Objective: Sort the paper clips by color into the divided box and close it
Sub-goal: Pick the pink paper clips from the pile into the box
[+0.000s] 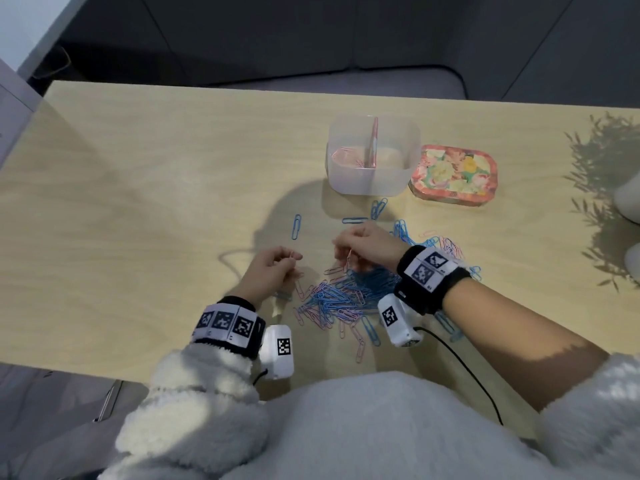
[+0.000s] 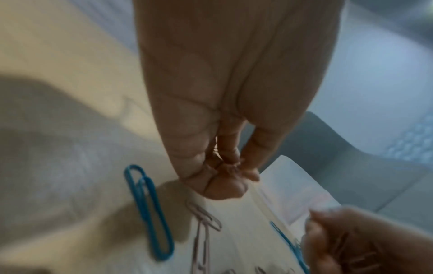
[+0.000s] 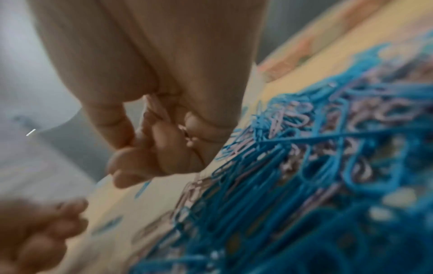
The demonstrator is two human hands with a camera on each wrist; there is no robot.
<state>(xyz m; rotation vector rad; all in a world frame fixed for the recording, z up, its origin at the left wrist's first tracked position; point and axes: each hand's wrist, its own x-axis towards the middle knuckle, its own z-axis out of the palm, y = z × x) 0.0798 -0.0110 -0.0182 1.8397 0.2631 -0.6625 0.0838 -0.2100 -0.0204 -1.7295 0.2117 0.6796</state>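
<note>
Nearest me, the pile of blue and pink paper clips [image 1: 341, 296] lies on the table [image 1: 138, 202]. My left hand [image 1: 273, 268] and right hand [image 1: 363, 242] each pinch a pink clip. Farther off stands the open divided box [image 1: 374, 155], its floral lid [image 1: 455, 174] touching at right.

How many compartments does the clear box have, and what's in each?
2. The left compartment, beside the pink divider, holds a few pink paper clips. The right compartment looks empty, though the frosted wall may hide some.
</note>
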